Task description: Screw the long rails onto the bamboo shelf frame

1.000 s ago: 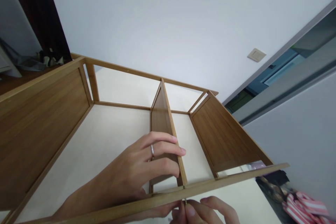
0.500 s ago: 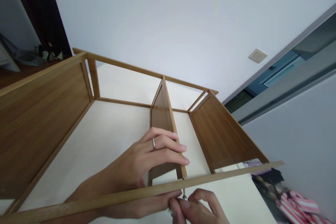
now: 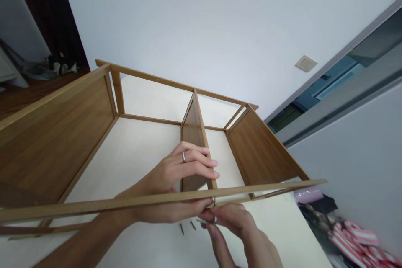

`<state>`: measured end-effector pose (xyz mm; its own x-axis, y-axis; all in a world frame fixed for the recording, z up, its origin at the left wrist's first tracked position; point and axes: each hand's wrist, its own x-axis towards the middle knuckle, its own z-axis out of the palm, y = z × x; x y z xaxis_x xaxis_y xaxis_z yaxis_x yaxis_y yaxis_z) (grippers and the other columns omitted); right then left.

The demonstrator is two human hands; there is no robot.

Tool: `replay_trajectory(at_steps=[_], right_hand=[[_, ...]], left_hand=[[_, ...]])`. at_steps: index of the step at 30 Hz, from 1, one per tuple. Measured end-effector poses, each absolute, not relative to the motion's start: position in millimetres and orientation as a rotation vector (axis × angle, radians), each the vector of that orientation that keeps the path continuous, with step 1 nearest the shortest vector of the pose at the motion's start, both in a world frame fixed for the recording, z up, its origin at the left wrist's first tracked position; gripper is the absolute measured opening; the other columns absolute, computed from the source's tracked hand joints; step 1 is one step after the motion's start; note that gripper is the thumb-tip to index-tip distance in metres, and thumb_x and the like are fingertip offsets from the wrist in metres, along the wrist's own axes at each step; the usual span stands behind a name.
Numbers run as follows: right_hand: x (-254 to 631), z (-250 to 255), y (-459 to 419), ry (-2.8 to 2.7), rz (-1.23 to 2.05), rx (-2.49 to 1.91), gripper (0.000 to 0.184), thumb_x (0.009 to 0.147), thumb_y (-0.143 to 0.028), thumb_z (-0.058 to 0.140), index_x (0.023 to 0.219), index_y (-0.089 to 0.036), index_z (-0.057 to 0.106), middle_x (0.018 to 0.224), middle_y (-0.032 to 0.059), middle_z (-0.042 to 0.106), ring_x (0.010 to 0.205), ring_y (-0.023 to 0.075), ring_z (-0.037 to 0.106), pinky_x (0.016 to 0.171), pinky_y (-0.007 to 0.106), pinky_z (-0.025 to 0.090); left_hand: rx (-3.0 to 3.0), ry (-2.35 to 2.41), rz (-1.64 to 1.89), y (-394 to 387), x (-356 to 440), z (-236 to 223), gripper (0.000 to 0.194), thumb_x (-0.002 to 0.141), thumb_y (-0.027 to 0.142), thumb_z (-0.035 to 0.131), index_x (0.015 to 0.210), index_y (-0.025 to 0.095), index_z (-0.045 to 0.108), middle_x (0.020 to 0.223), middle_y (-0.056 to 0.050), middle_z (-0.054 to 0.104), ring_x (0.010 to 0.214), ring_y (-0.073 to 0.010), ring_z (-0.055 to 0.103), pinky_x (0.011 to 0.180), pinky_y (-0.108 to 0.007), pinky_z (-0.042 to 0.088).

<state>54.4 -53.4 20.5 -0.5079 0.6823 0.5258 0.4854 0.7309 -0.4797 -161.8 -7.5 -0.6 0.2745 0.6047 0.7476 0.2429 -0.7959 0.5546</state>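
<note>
My left hand point(image 3: 171, 171) has its fingers over the edge of the upright wooden divider point(image 3: 192, 146), while its thumb reaches beneath the front rail point(image 3: 119, 202). The rail lies across the divider's near end. Just below that joint, my right hand point(image 3: 238, 226) pinches a thin screw point(image 3: 214, 202), mostly hidden by the fingertips. A small shiny metal piece point(image 3: 200, 220) pokes out from the right fingers; its kind is unclear. Two loose screws point(image 3: 181, 229) lie on the white surface below the rail.
The wooden frame has a left side panel point(image 3: 63, 142), a right side panel point(image 3: 266, 146) and a back rail point(image 3: 150, 78) near the wall. A striped red-and-white cloth point(image 3: 354, 238) and a pink roll point(image 3: 308, 195) are at lower right. A light switch point(image 3: 306, 63) is on the wall.
The front rail and both hands appear higher in view. The screw, plainly visible before under the rail, is now mostly covered by my right fingers. Loose screws have come into view.
</note>
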Motion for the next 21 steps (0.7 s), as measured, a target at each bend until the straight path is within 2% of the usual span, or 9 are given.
replay_trajectory(at_steps=[3,8,15,21], right_hand=[[59.3,27.1,-51.5,-2.28,0.439,-0.823,0.033,0.099,-0.004,0.055,0.127,-0.024,0.056,0.097,0.0035,0.079,0.082,0.0144,0.078,0.077,0.021,0.064],[60.7,24.9,-46.2,-2.334,0.382,-0.635,0.033,0.096,0.004,0.052,0.114,-0.021,0.062,0.099,0.003,0.078,0.086,0.013,0.074,0.084,0.024,0.061],[62.0,16.0,-30.2,-2.331,0.013,-0.454,0.021,0.099,-0.006,0.064,0.117,-0.016,0.064,0.092,0.0032,0.079,0.082,0.0125,0.074,0.09,0.031,0.058],[59.5,20.6,-26.4,-2.34,-0.182,-0.432,0.015,0.098,-0.013,0.07,0.113,-0.013,0.066,0.087,0.0031,0.079,0.078,0.0135,0.075,0.086,0.033,0.057]], left_hand=[[2.212,0.773,1.538,-7.1,-161.5,-3.7,0.035,0.084,0.02,0.082,0.118,0.023,0.07,0.121,-0.006,0.076,0.129,-0.0243,0.06,0.113,-0.039,0.05],[2.197,0.813,1.517,-8.7,-161.9,-4.9,0.033,0.086,0.018,0.08,0.117,0.024,0.071,0.123,-0.007,0.075,0.132,-0.0254,0.058,0.113,-0.041,0.05],[2.248,0.763,1.549,-4.6,-163.5,-3.0,0.032,0.086,0.02,0.081,0.117,0.022,0.072,0.12,-0.008,0.076,0.131,-0.0264,0.06,0.11,-0.041,0.052],[2.241,0.754,1.545,-2.9,-164.5,-3.4,0.031,0.087,0.025,0.083,0.116,0.021,0.073,0.118,-0.009,0.076,0.131,-0.0265,0.06,0.111,-0.042,0.052]])
